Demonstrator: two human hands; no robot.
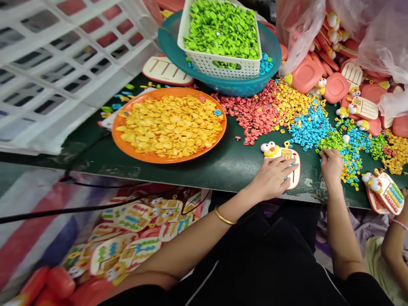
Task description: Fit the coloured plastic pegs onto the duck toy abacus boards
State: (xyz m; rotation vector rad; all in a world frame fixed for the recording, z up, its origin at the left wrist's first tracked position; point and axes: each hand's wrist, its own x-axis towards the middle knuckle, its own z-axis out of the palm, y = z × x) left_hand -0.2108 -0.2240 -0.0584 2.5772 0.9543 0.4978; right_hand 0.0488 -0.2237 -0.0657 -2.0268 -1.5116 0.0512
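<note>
A cream, red-edged toy board (295, 172) with a yellow duck-like head and bulging white eyes lies on the dark green table. My left hand (270, 180) rests over it, fingers spread and stretched across its face, covering much of it. To the right, my right hand (332, 168) is at the near edge of a pile of small green pieces (331, 139). Its fingers are curled down and together, and their tips are partly hidden, so what they pinch cannot be made out. Blue pieces (307, 127) lie just beyond, between my hands.
An orange plate (119, 146) of yellow pieces stands left. Behind it, a white basket (236, 68) of green pieces sits in a teal basin (170, 42). Red pieces (255, 114) are heaped mid-table. Another person's arm (395, 242) and a finished-looking toy board (387, 195) are at right.
</note>
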